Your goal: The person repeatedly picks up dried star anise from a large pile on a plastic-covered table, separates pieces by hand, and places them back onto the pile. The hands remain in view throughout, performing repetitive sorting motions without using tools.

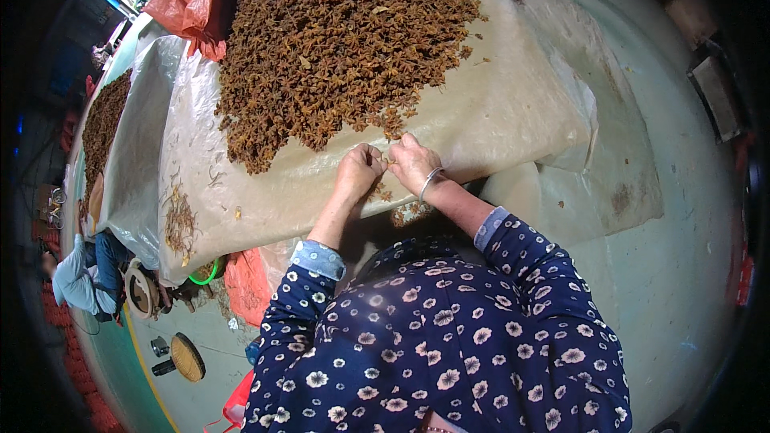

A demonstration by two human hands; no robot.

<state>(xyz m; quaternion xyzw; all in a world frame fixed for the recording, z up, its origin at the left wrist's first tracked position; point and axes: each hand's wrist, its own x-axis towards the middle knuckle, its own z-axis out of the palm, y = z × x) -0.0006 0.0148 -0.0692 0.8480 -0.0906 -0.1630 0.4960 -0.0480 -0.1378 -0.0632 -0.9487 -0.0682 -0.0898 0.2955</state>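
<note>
A large heap of dried star anise (343, 42) lies on a plastic sheet (505, 114) spread over the table. At the sheet's near edge my left hand (361, 168) and my right hand (415, 165) come together, fingertips nearly touching. Between them they pinch a small yellowish-brown piece, seemingly star anise; its exact form is partly hidden by the fingers. A metal bangle circles my right wrist. Just below the hands, a few loose star anise pieces (380, 193) rest at the edge. The heap's lower tip is just beyond my fingers.
Stems and yellow scraps (180, 219) lie on the sheet at the left. A red-orange plastic sack (192, 0) stands at the upper left. Another person (84, 279) sits at the far left beside a second heap (105, 126). A round woven basket (187, 357) is on the floor.
</note>
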